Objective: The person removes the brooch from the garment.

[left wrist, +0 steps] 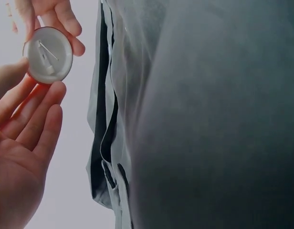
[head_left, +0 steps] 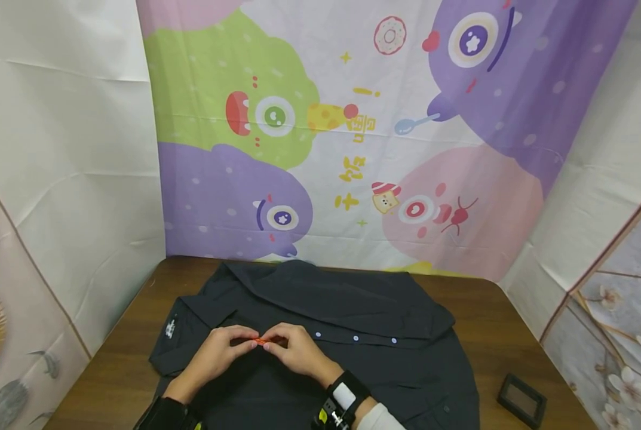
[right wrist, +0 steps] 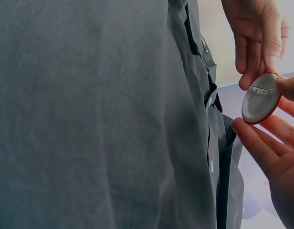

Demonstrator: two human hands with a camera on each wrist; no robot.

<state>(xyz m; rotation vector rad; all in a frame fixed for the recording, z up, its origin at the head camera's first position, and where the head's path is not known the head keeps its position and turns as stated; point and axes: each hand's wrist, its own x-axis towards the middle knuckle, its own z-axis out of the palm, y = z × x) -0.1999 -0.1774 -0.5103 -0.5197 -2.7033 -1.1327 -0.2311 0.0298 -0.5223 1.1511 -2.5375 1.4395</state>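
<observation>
Though partly behind fingers (head_left: 239, 332), a badge (left wrist: 48, 56)

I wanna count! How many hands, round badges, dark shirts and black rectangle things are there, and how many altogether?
Hands: 2 (left hand, right hand)
Round badge: 1
Dark shirt: 1
Black rectangle thing: 1
Total: 5

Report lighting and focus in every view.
Head: fairly even light, the dark shirt showing little texture; left wrist: background pale and washed out, shirt hazy and soft at the right, badge readable; right wrist: shirt dim and greyish, upper right corner glaringly bright.
</observation>
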